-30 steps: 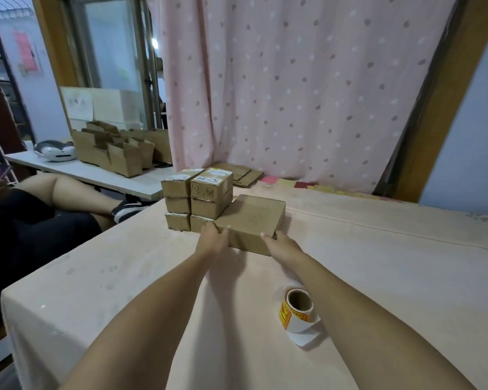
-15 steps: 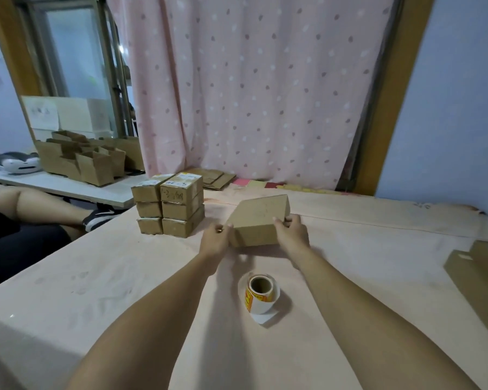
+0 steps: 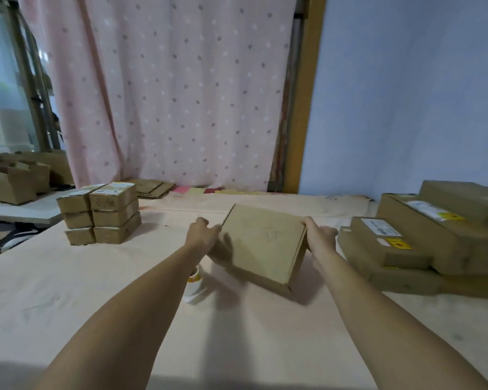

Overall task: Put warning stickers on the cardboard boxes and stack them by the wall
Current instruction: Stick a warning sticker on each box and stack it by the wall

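Observation:
A flat brown cardboard box hangs tilted above the table, its top bare of stickers. My left hand grips its left edge and my right hand grips its right edge. A roll of yellow-and-red warning stickers stands on the table just under my left forearm, partly hidden by it. By the blue wall at the right lies a stack of long cardboard boxes, some with yellow warning stickers on top.
A block of small taped boxes stands at the table's left. Flattened cardboard lies by the pink dotted curtain. A side table with open boxes is at the far left. The table has a peach cloth.
Both hands have lifted the flat box from beside the small boxes and carried it rightward. The view has swung right, and the stack by the wall has come into sight.

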